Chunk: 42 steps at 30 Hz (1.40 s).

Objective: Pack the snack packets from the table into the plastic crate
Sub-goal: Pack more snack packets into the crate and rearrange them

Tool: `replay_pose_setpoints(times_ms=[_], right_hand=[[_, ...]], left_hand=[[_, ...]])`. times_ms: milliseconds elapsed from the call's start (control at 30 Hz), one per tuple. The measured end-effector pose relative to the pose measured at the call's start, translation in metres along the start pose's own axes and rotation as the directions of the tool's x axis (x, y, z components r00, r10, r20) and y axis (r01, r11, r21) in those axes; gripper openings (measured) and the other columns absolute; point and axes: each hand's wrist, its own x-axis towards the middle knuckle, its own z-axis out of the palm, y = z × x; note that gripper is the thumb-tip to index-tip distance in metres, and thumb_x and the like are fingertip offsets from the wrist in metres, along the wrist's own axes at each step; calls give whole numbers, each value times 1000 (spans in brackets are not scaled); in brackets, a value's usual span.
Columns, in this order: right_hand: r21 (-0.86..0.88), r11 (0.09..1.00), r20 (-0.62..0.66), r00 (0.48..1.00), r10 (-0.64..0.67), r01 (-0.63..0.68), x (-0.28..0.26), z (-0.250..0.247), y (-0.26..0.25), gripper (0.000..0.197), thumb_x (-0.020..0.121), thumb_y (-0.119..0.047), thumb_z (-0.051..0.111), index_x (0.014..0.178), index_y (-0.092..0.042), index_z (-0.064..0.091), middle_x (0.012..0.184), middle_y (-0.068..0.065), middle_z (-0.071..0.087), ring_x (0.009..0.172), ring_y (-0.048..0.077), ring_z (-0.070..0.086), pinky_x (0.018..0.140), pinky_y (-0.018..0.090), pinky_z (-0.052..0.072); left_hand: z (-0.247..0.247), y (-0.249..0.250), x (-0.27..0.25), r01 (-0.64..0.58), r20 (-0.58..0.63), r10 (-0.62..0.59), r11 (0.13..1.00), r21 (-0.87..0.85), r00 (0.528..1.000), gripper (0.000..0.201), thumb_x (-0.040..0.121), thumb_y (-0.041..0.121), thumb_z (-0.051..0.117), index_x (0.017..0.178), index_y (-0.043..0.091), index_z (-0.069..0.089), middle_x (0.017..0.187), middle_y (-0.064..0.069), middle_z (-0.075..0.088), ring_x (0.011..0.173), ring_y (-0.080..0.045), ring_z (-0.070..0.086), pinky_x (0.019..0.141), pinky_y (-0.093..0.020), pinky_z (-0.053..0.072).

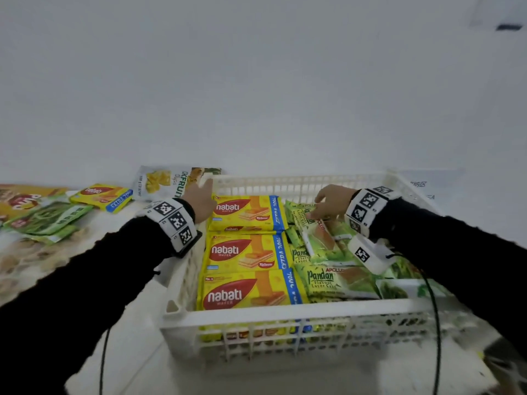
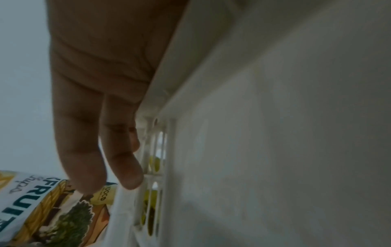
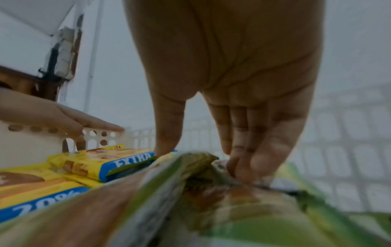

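A white plastic crate (image 1: 285, 309) holds three yellow Nabati wafer packets (image 1: 245, 253) in a column on its left side. Green Pandan cake packets (image 1: 336, 280) fill its right side. My right hand (image 1: 328, 203) is inside the crate at the far right, and thumb and fingers pinch the far end of a tilted Pandan packet (image 1: 322, 238). In the right wrist view that hand (image 3: 201, 158) grips the green packet (image 3: 190, 208) beside the Nabati packets (image 3: 95, 163). My left hand (image 1: 199, 201) rests on the crate's far-left rim with straight fingers (image 2: 84, 150) along the wall (image 2: 253, 150).
On the table left of the crate lie a jackfruit chips packet (image 1: 159, 182), a yellow Nabati packet (image 1: 101, 196), green packets (image 1: 45, 220) and an orange packet (image 1: 20, 199). A white wall stands close behind the crate. Cables hang from both wrists.
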Motion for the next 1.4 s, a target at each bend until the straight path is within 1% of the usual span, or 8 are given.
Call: replay_pose_setpoints(times_ms=[133, 367, 500, 633, 767, 867, 1000, 1400], right_hand=[[-35, 992, -2, 993, -119, 119, 8, 9, -1, 54, 78, -34, 72, 123, -13, 53, 131, 6, 50, 115, 23, 50, 95, 32, 40], [343, 923, -16, 984, -177, 172, 4, -32, 9, 24, 78, -11, 72, 93, -9, 54, 75, 6, 62, 48, 10, 59, 54, 21, 54], [539, 833, -25, 991, -133, 125, -1, -41, 22, 17, 81, -8, 69, 72, -10, 54, 79, 11, 62, 63, 17, 67, 72, 28, 57], [404, 915, 176, 983, -54, -22, -9, -28, 36, 21, 88, -23, 61, 77, -5, 60, 73, 5, 63, 48, 10, 59, 45, 17, 48], [-149, 984, 82, 993, -81, 93, -15, -19, 44, 41, 83, -44, 62, 77, -4, 58, 75, 11, 59, 66, 19, 57, 64, 25, 44], [-149, 949, 22, 960, -278, 278, -17, -13, 42, 56, 80, -28, 70, 130, -15, 46, 134, 8, 47, 121, 24, 47, 99, 33, 37], [-100, 852, 184, 851, -492, 514, -19, -2, 32, 58, 82, -12, 67, 134, -25, 47, 140, -1, 44, 128, 16, 42, 108, 32, 31], [173, 945, 197, 930, -309, 278, -24, -32, 33, 34, 87, -14, 62, 120, -11, 52, 89, 3, 61, 64, 11, 58, 56, 20, 48]], left_hand=[[3, -5, 6, 4, -7, -4, 1000, -13, 1000, 62, 97, 18, 37, 149, 19, 3, 152, -22, 13, 136, -37, 29, 104, -40, 35], [3, -1, 2, 35, -35, -34, 998, 47, 999, 63, 96, 18, 37, 149, 22, 2, 151, -23, 14, 129, -40, 38, 98, -41, 40], [3, 2, 1, 33, -34, -30, 995, 97, 999, 64, 96, 17, 37, 149, 20, 2, 151, -25, 15, 129, -40, 38, 100, -41, 37], [1, 0, 1, 25, -15, -24, 992, 121, 1000, 64, 96, 19, 37, 149, 19, 2, 147, -27, 21, 125, -41, 41, 100, -42, 38], [0, 1, -1, 33, -18, -31, 991, 129, 999, 64, 96, 20, 38, 149, 19, 3, 147, -26, 23, 127, -39, 40, 101, -41, 36], [0, 3, -4, 37, -22, -34, 992, 123, 999, 64, 96, 20, 38, 150, 18, 3, 148, -26, 21, 129, -38, 38, 103, -39, 35], [-2, 5, -7, 32, -25, -30, 995, 97, 999, 64, 96, 19, 40, 149, 18, 5, 149, -25, 22, 126, -36, 42, 100, -36, 37], [-4, 9, -14, 14, -32, -12, 997, 70, 999, 62, 97, 16, 38, 150, 16, 6, 147, -25, 29, 117, -35, 51, 94, -35, 41]])
